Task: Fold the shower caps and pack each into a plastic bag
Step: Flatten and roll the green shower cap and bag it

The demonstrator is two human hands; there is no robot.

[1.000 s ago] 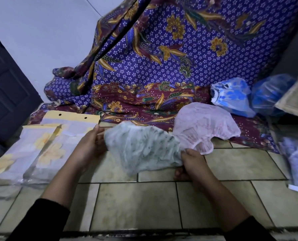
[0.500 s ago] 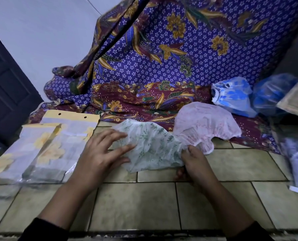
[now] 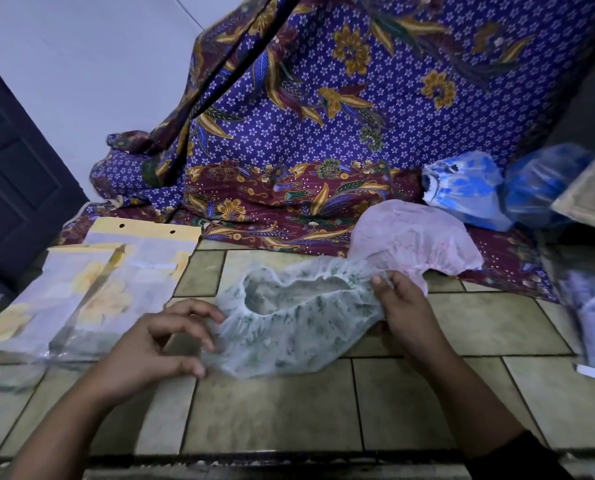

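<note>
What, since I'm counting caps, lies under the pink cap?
The pink cap rests on the patterned cloth, and its near edge reaches the tiled floor. It is cloudy, so anything beneath its middle is hidden.

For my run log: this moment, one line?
step: folding green-print shower cap, opening up | left hand: pinches left edge | right hand: grips right edge | plastic bags: on floor, left
</note>
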